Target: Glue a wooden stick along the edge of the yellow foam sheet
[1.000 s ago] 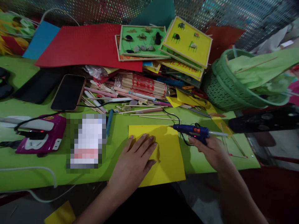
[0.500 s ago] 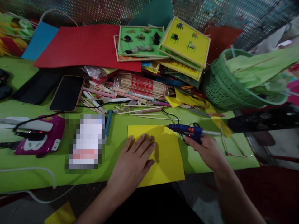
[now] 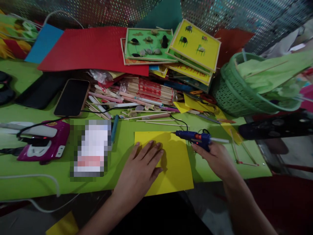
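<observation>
My left hand (image 3: 143, 164) lies flat with fingers spread on a yellow sheet of paper (image 3: 177, 169), covering part of its left side. In my right hand (image 3: 217, 160) is a blue hot glue gun (image 3: 195, 137), gripped by its handle. A clear glue stick (image 3: 221, 140) sticks out of the gun's back end. The nozzle points left, over or at the top edge of the yellow sheet; whether it touches the paper I cannot tell. A small red light shows on the gun.
Thin wooden sticks (image 3: 163, 123) and pens lie behind the sheet. Framed stone pictures (image 3: 195, 42) are piled at the back beside a green basket (image 3: 232, 88). To the left are a purple power strip (image 3: 62, 140), a phone (image 3: 72, 98) and a blurred-out screen (image 3: 91, 147).
Both hands keep nearly the same pose. The glue gun's nozzle has shifted very slightly left along the sheet's top edge, and the view has moved a little.
</observation>
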Action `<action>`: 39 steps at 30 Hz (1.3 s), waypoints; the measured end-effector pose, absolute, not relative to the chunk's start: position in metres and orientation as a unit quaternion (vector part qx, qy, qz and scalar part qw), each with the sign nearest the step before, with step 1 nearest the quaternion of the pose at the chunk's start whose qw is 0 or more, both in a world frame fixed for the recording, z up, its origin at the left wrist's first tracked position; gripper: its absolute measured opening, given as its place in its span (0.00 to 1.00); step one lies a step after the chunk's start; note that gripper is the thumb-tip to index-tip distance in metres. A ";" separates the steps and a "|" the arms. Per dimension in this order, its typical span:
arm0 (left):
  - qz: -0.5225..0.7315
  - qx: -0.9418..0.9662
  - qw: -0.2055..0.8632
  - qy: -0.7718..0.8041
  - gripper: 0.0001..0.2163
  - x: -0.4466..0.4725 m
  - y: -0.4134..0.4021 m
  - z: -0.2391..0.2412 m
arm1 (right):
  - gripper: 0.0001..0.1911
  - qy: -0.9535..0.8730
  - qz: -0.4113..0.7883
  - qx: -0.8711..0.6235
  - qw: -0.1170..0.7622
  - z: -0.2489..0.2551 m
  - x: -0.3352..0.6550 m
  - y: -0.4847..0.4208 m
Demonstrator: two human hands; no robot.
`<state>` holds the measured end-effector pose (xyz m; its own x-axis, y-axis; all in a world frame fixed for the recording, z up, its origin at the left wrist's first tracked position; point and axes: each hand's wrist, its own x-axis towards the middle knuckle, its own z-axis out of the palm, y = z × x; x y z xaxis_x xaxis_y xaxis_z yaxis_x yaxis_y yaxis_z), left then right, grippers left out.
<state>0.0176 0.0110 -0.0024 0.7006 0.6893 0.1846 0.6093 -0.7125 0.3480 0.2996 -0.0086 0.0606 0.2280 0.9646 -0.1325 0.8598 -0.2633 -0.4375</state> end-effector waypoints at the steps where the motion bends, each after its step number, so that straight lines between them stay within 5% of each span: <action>1: 0.152 0.913 0.131 0.356 0.21 0.018 0.011 -0.003 | 0.25 -0.591 0.190 -0.772 0.136 0.060 0.300 -0.009; 39: 0.164 0.910 0.135 0.357 0.21 0.017 0.012 -0.002 | 0.29 -0.562 0.140 -0.806 0.125 0.059 0.325 -0.025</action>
